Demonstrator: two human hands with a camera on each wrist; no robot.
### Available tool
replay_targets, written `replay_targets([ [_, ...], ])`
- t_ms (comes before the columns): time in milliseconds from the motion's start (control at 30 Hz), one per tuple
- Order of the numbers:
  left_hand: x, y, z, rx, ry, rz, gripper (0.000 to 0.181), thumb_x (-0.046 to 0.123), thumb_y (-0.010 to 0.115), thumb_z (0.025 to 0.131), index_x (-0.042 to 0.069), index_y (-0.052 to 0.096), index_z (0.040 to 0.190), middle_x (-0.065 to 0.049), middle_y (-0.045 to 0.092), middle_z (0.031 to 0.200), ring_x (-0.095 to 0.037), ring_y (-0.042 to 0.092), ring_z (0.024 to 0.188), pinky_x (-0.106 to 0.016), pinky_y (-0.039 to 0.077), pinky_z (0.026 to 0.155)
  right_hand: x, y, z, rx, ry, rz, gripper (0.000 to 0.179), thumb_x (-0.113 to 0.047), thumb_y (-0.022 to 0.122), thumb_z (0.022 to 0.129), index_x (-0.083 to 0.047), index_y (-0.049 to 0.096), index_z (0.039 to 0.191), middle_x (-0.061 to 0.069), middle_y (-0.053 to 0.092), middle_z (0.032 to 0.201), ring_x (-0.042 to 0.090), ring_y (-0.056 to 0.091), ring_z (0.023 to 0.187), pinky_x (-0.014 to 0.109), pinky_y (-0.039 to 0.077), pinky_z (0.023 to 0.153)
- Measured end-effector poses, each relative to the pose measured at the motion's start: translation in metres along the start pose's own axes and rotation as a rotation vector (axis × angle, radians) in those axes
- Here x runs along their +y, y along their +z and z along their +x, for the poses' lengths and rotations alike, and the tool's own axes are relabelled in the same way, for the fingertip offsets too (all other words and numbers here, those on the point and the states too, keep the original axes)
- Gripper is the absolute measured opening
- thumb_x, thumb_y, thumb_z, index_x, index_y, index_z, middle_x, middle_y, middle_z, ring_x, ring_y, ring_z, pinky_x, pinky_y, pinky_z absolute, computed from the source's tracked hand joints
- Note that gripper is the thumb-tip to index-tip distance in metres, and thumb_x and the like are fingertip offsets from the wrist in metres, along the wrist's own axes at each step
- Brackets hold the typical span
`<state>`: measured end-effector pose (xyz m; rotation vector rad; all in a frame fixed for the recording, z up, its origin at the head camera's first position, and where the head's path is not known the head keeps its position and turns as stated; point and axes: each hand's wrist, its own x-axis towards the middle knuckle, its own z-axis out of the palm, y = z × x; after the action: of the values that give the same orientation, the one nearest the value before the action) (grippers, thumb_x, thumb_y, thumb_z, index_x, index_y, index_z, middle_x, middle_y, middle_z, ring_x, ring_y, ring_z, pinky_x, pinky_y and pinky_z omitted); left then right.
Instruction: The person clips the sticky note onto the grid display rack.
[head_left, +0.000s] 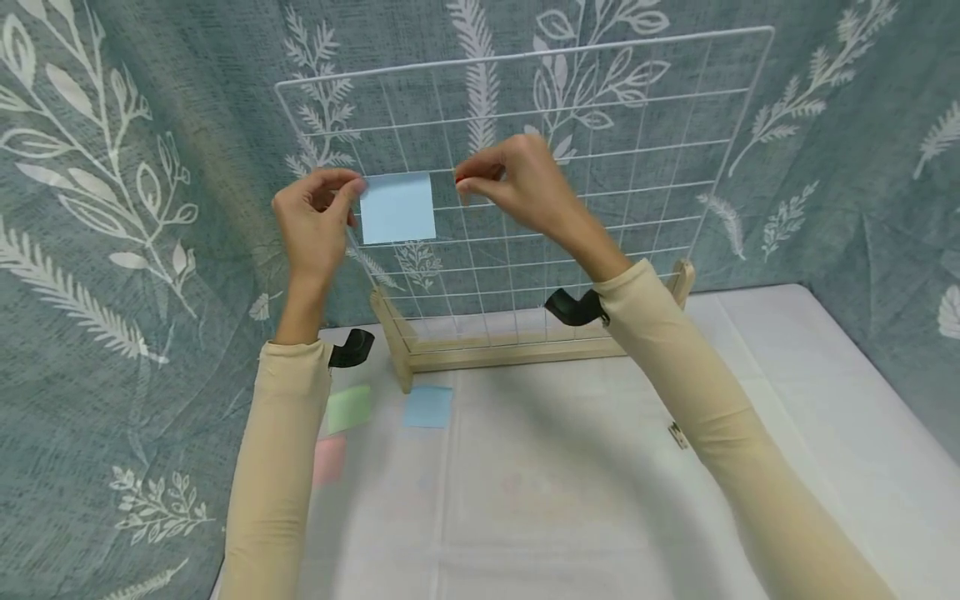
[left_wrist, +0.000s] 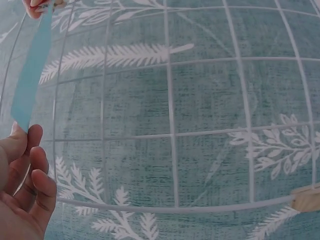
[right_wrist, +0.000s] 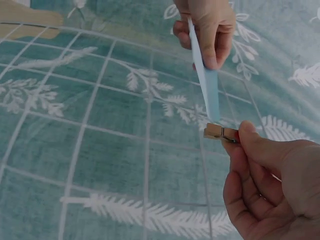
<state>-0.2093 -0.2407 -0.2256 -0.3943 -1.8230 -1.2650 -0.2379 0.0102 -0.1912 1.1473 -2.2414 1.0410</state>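
My left hand (head_left: 315, 212) pinches a light blue paper note (head_left: 397, 208) by its left edge, thumb in front. In the head view the note overlaps the upper left of a white wire grid (head_left: 525, 171). To its right, my right hand (head_left: 517, 179) pinches a small wooden clothespin (right_wrist: 220, 132) between thumb and fingertips. In the right wrist view the clothespin's free end lies right by the note's near edge. From the left wrist view the note (left_wrist: 32, 75) appears nearly edge-on.
A wooden stand (head_left: 517, 354) holds the grid upright on a white-covered table (head_left: 525, 500). Green (head_left: 348, 408), pink (head_left: 328, 460) and blue (head_left: 428, 407) notes lie at the left. Near the right forearm lies another clothespin (head_left: 678, 435). A leaf-patterned curtain (head_left: 112, 375) surrounds the table.
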Motion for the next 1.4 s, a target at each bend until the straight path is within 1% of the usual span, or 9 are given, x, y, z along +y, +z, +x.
replay_targets([
  [167, 0.004, 0.000, 0.008, 0.020, 0.028, -0.024, 0.004, 0.002, 0.073, 0.087, 0.002, 0.077, 0.088, 0.012, 0.065, 0.071, -0.006, 0.049, 0.044, -0.020, 0.040, 0.049, -0.007, 0.002, 0.012, 0.005, 0.021, 0.013, 0.018, -0.014, 0.071, 0.091, -0.002, 0.076, 0.103, 0.008, 0.075, 0.097, 0.015, 0.069, 0.081, 0.022, 0.052, 0.075],
  [467, 0.010, 0.000, 0.025, 0.054, 0.002, -0.079, 0.004, 0.005, 0.074, 0.087, 0.002, 0.077, 0.088, 0.005, 0.067, 0.073, -0.007, 0.048, 0.043, -0.021, 0.040, 0.050, -0.023, 0.000, 0.032, 0.040, 0.024, 0.049, 0.018, -0.014, 0.070, 0.092, -0.002, 0.076, 0.104, 0.009, 0.075, 0.099, 0.015, 0.071, 0.084, 0.020, 0.053, 0.078],
  [567, 0.011, -0.001, 0.030, 0.055, 0.043, -0.056, 0.005, 0.007, 0.073, 0.088, 0.004, 0.077, 0.088, 0.007, 0.067, 0.073, -0.006, 0.047, 0.044, -0.021, 0.041, 0.051, -0.029, -0.002, 0.039, 0.051, 0.024, 0.048, 0.019, -0.015, 0.069, 0.092, -0.002, 0.076, 0.104, 0.010, 0.074, 0.100, 0.015, 0.071, 0.085, 0.019, 0.053, 0.079],
  [700, 0.014, -0.001, 0.036, 0.078, 0.032, -0.056, 0.008, 0.008, 0.072, 0.089, 0.002, 0.076, 0.089, 0.007, 0.067, 0.074, -0.008, 0.047, 0.045, -0.020, 0.041, 0.053, -0.037, -0.005, 0.049, 0.066, 0.008, 0.039, 0.020, -0.014, 0.068, 0.093, 0.000, 0.075, 0.105, 0.010, 0.074, 0.102, 0.015, 0.071, 0.088, 0.019, 0.052, 0.081],
  [800, 0.019, 0.000, 0.041, 0.115, -0.018, -0.084, 0.007, 0.007, 0.072, 0.088, 0.002, 0.076, 0.089, 0.005, 0.067, 0.074, -0.008, 0.047, 0.045, -0.020, 0.040, 0.053, -0.042, -0.008, 0.058, 0.083, -0.010, 0.029, 0.020, -0.014, 0.067, 0.093, 0.001, 0.075, 0.105, 0.011, 0.074, 0.103, 0.014, 0.070, 0.089, 0.018, 0.051, 0.082],
  [900, 0.026, 0.001, 0.045, 0.136, -0.025, -0.101, 0.006, 0.005, 0.072, 0.088, 0.001, 0.076, 0.088, 0.003, 0.067, 0.074, -0.008, 0.047, 0.044, -0.019, 0.040, 0.052, -0.046, -0.011, 0.068, 0.087, -0.027, 0.019, 0.020, -0.014, 0.067, 0.093, 0.001, 0.075, 0.105, 0.009, 0.074, 0.101, 0.012, 0.070, 0.089, 0.016, 0.050, 0.081],
  [1033, 0.036, 0.001, 0.050, 0.136, -0.035, -0.126, 0.006, 0.004, 0.072, 0.088, -0.001, 0.076, 0.087, 0.001, 0.066, 0.073, -0.009, 0.045, 0.044, -0.020, 0.039, 0.051, -0.051, -0.014, 0.077, 0.092, -0.053, 0.007, 0.021, -0.016, 0.066, 0.093, -0.002, 0.075, 0.105, 0.006, 0.075, 0.096, 0.008, 0.069, 0.087, 0.015, 0.049, 0.081],
  [1200, 0.038, 0.001, 0.055, 0.130, -0.034, -0.152, 0.007, 0.004, 0.072, 0.088, -0.001, 0.075, 0.086, 0.000, 0.067, 0.074, -0.009, 0.044, 0.043, -0.020, 0.039, 0.051, -0.060, -0.014, 0.086, 0.091, -0.052, -0.025, 0.023, -0.020, 0.064, 0.094, -0.005, 0.075, 0.108, 0.004, 0.074, 0.101, 0.005, 0.068, 0.091, 0.013, 0.047, 0.083],
  [1400, 0.041, 0.001, 0.057, 0.127, -0.035, -0.203, 0.004, 0.002, 0.071, 0.087, -0.001, 0.075, 0.088, -0.003, 0.069, 0.077, -0.010, 0.044, 0.043, -0.021, 0.038, 0.050, -0.066, -0.011, 0.101, 0.083, 0.000, -0.040, 0.024, -0.021, 0.063, 0.094, -0.007, 0.075, 0.110, 0.003, 0.074, 0.106, 0.006, 0.067, 0.095, 0.014, 0.047, 0.085],
])
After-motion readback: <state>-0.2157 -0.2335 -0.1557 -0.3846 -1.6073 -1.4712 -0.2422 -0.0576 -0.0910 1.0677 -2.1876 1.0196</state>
